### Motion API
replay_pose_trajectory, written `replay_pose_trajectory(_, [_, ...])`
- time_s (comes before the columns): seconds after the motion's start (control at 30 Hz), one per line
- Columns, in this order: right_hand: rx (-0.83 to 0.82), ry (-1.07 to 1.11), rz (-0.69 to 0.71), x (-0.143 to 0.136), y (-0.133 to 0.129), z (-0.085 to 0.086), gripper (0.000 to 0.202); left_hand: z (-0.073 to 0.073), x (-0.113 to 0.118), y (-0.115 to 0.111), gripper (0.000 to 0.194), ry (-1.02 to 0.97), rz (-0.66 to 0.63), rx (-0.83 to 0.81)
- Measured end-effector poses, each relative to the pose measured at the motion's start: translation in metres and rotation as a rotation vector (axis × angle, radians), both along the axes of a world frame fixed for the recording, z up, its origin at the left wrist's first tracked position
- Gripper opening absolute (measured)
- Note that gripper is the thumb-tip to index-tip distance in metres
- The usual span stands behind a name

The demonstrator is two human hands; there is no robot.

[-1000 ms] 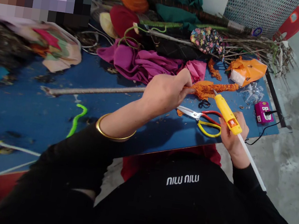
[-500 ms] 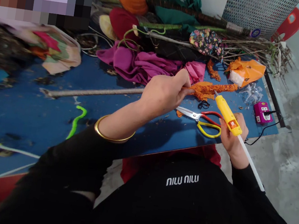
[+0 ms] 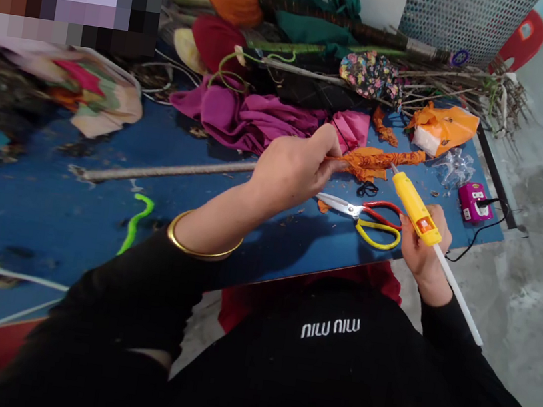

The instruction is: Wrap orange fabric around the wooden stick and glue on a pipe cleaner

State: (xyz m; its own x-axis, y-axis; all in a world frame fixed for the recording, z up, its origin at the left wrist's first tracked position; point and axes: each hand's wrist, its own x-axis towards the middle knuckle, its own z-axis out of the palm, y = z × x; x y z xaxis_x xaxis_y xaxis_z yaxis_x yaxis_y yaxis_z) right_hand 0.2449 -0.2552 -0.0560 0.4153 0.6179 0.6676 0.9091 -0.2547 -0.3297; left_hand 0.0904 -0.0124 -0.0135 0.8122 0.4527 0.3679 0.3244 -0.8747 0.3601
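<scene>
My left hand (image 3: 289,165) is closed around a long thin stick (image 3: 169,172), whose bare end reaches out to the left. Patterned orange cloth (image 3: 368,163) wraps the stick's other end, just right of my pinched fingers. My right hand (image 3: 423,252) grips a yellow hot glue gun (image 3: 412,200). Its nozzle points up-left at the orange cloth; whether it touches cannot be told. From the gun's back a long white glue stick (image 3: 458,297) sticks out. Below the cloth, scissors (image 3: 351,209) with red and yellow handles lie on the blue table (image 3: 274,258).
Purple fabric (image 3: 263,121), floral cloth (image 3: 368,74) and bundled twigs (image 3: 470,86) line the back. Rightward are an orange packet (image 3: 446,130), clear plastic (image 3: 453,167) and a purple power socket (image 3: 474,202) with a plugged cable. A green pipe cleaner (image 3: 134,225) lies left.
The whole view has shifted slightly to the left. Both hands keep their holds, and the glue gun stays by the orange cloth with hardly any movement.
</scene>
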Motion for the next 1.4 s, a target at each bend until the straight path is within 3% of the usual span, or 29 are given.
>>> replay_pose_trajectory(0.47, [-0.050,0.073,-0.122,0.009,-0.003,-0.002,0.024,0.005,-0.002,0.005,0.008,-0.104,-0.005,-0.167])
replay_pose_trajectory(0.6, [-0.084,0.107,-0.297,0.052,0.004,-0.002,0.028,0.007,-0.001,0.006,0.007,-0.101,0.020,-0.184])
replay_pose_trajectory(0.73, [-0.291,0.153,-0.528,0.116,0.025,0.000,0.031,0.010,0.003,0.004,0.013,-0.101,0.019,-0.225])
replay_pose_trajectory(0.9, [-0.521,0.117,-0.624,0.162,0.051,0.009,0.032,0.013,0.005,0.004,0.016,-0.147,-0.013,-0.257])
replay_pose_trajectory(1.07, [-0.706,0.018,-0.618,0.163,0.050,0.023,0.033,0.013,0.005,0.005,0.012,-0.180,-0.049,-0.391])
replay_pose_trajectory(1.23, [-0.671,-0.113,-0.596,0.148,0.048,0.029,0.032,0.014,0.007,0.004,0.013,-0.192,-0.075,-0.499])
replay_pose_trajectory(1.4, [-0.688,-0.010,-0.593,0.153,0.057,0.024,0.037,0.014,0.008,0.004,0.016,-0.193,-0.068,-0.505])
